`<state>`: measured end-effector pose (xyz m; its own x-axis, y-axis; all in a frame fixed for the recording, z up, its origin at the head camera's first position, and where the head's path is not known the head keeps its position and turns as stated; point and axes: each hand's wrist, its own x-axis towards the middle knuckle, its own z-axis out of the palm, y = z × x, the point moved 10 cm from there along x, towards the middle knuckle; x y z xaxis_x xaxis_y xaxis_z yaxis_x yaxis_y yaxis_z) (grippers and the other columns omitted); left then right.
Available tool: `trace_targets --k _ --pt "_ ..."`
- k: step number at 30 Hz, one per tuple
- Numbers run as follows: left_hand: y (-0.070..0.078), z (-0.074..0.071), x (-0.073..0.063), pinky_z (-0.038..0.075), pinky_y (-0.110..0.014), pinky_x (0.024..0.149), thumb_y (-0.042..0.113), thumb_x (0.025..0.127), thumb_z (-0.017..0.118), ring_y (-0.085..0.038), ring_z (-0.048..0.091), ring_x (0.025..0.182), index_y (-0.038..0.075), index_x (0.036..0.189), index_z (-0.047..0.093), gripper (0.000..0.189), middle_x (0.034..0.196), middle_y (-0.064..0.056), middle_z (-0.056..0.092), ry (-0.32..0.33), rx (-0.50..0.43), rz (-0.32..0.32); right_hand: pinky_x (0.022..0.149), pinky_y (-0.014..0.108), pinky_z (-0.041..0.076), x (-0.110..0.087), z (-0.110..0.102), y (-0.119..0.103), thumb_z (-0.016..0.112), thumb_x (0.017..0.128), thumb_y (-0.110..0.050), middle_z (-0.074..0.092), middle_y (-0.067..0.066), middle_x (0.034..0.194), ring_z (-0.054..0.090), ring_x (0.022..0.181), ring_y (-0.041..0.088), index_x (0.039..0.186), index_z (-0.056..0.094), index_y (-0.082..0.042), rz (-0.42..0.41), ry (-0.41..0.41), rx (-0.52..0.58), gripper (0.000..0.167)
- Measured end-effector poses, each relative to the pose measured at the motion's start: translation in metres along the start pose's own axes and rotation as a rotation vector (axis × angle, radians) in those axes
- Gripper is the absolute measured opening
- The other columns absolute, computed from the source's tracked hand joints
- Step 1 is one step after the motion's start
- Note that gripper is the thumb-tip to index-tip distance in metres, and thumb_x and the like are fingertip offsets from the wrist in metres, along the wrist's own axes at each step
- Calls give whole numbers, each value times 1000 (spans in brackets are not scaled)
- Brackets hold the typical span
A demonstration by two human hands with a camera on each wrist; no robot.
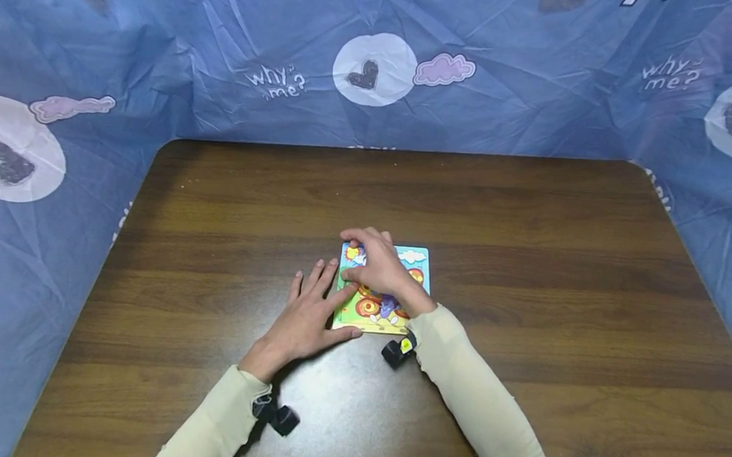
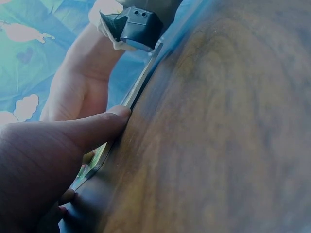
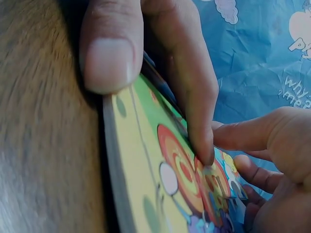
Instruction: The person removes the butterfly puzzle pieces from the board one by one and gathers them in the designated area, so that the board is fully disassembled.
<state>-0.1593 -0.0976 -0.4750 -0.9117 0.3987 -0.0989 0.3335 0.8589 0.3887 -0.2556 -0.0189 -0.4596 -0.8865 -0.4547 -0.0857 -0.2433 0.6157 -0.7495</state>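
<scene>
A square picture puzzle (image 1: 391, 319) lies flat on the table, printed with a butterfly, sun and cloud. My left hand (image 1: 304, 323) rests at its left side with fingers spread and nearly straight. The left thumb (image 3: 112, 58) presses the near edge, and the left index finger touches the printed face. Over the upper left part, my right hand (image 1: 381, 262) bends its thumb and fingers around a puzzle piece (image 3: 237, 188) by the sun. That piece looks slightly raised in the right wrist view. The right hand partly hides the picture.
The brown wooden table (image 1: 530, 270) extends around the puzzle on all sides. A blue printed cloth (image 1: 278, 28) hangs behind and beside it. A black wrist camera (image 1: 280, 417) sits on the left sleeve, another (image 1: 395, 353) on the right, close to the puzzle's near edge.
</scene>
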Motion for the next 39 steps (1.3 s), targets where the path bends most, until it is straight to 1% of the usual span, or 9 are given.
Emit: trace_targets --k 3,10,13,16,21,24,28,34,39 --pt "1 0 0 8 -69 121 60 89 64 -44 9 156 23 154 40 79 168 -21 11 1 3 4 109 46 42 -1 0 -2 82 78 -9 59 10 127 52 120 27 141 53 -12 -14 0 23 69" --pt "0 0 0 8 -69 121 60 89 64 -44 9 156 23 155 40 80 168 -22 12 6 1 4 108 49 44 -5 -5 -3 76 79 -4 59 12 129 57 122 28 141 52 -12 -98 4 43 67" --pt "0 0 0 8 -69 121 61 89 64 -44 9 156 23 154 40 79 168 -22 12 7 3 3 110 48 44 -7 -7 -6 73 78 -2 60 13 132 57 124 29 139 53 -10 -134 1 19 65" --pt "0 -1 -1 8 -68 121 60 89 64 -44 10 156 23 154 40 79 168 -22 12 9 2 4 113 47 42 -9 -7 -8 71 79 1 60 12 136 56 129 29 139 55 -9 -152 -11 -12 63" --pt "0 -1 -1 8 -68 122 60 89 63 -44 10 156 24 154 40 78 168 -22 12 10 1 4 118 47 38 -12 -5 -10 65 79 12 54 11 147 48 141 29 142 52 -8 -130 -69 -50 67" --pt "0 -1 -1 8 -68 122 61 89 63 -44 10 156 23 154 41 78 168 -21 12 9 2 1 118 46 38 -13 -5 -10 63 80 14 52 10 151 46 143 29 144 50 -9 -112 -97 -71 70" --pt "0 0 -1 8 -67 122 61 89 63 -44 10 156 24 154 40 79 168 -21 13 8 3 0 115 45 42 -12 -8 -10 66 83 10 55 10 149 51 139 29 145 50 -9 -119 -95 -125 66" --pt "-1 0 -1 9 -68 122 61 89 64 -44 11 156 23 155 39 80 168 -22 13 14 2 4 112 42 46 -10 -13 -12 72 87 -4 62 17 139 60 129 31 138 57 -1 -153 -71 -236 53" --pt "-1 0 -1 9 -68 121 61 89 64 -44 11 156 24 155 39 80 168 -22 13 10 8 4 100 38 53 -10 -15 -13 74 86 -6 65 17 130 66 112 27 134 61 0 -152 -68 -269 50"
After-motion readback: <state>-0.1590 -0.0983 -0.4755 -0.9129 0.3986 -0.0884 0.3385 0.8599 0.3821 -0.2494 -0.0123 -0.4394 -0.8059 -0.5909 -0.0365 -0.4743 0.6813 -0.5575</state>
